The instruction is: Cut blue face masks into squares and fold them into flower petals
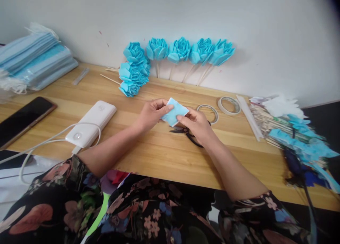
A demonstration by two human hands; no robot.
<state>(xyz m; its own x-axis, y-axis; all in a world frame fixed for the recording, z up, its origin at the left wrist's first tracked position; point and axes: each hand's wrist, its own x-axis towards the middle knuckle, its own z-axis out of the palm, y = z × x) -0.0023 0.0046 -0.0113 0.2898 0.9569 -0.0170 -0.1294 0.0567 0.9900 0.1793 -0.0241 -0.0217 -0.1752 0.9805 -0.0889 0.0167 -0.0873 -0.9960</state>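
Note:
A small square of light blue sheet (174, 113), folded or stacked, is held up over the table between both hands. My left hand (152, 114) pinches its upper left side, thumb on top and fingers behind. At its lower right edge my right hand (198, 125) grips it the same way, with the thumb pressed on the front. Black-handled scissors (182, 130) lie on the wood below, partly hidden by my right hand. Just beyond that hand sits a roll of tape (208, 113), with a second tape roll (229, 106) to its right.
Blue flowers on sticks (179, 50) lean on the wall, and more blue flowers (132, 77) lie left of them. Packed face masks (37, 60), a phone (26, 120) and a cabled power bank (91, 123) are left. Sticks and blue scraps (300, 137) pile up right.

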